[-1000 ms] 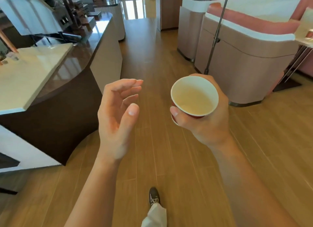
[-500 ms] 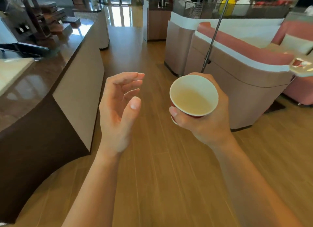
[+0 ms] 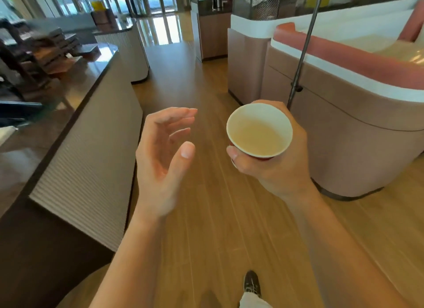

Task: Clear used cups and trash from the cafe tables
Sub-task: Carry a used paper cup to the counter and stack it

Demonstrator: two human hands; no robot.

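Wooden floor [image 3: 206, 216] lies underfoot, one shoe [image 3: 251, 282] on it. Above, the left hand [image 3: 160, 160] hangs empty with its fingers loosely curved. Just beside it, the right hand [image 3: 282, 170] wraps round a red paper cup [image 3: 259, 131], upright, its rim facing the camera. One cup seems collected and off its table. Binning it is left, and no bin shows. Farther off, a dark table [image 3: 68, 96] runs along the left and a pink booth [image 3: 344, 62] stands on the right.
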